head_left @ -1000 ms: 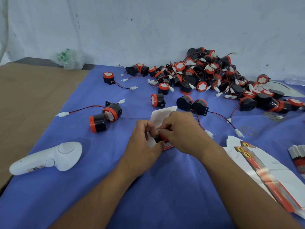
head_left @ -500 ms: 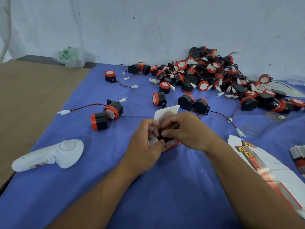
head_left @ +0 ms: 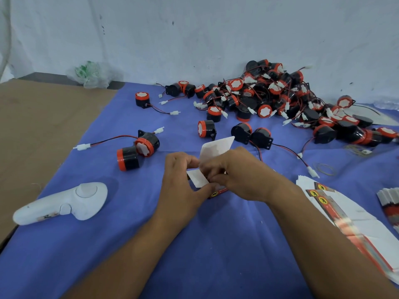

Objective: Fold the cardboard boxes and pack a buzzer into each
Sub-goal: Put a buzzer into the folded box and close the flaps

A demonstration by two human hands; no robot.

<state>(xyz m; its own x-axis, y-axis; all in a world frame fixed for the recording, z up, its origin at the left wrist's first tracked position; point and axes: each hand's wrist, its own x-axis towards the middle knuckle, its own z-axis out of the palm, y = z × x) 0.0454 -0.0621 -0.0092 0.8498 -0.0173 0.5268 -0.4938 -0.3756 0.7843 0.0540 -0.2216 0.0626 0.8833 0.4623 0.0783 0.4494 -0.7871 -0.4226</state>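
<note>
black buzzers (head_left: 269, 98) with orange caps; blue cloth (head_left: 194, 244); white box (head_left: 216, 146); white controller (head_left: 64, 203)

Open cloth (head_left: 216, 244) nearside; buzzer pile (head_left: 280, 100) far right, controller (head_left: 64, 203) left.

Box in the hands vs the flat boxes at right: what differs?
The box in the hands is partly folded up, one white flap raised; the flat boxes lie unfolded, fanned on the blue cloth. The left hand and right hand grip the first; nothing touches the flat ones. Both: white card, red band, yellow-black emblem.
</note>
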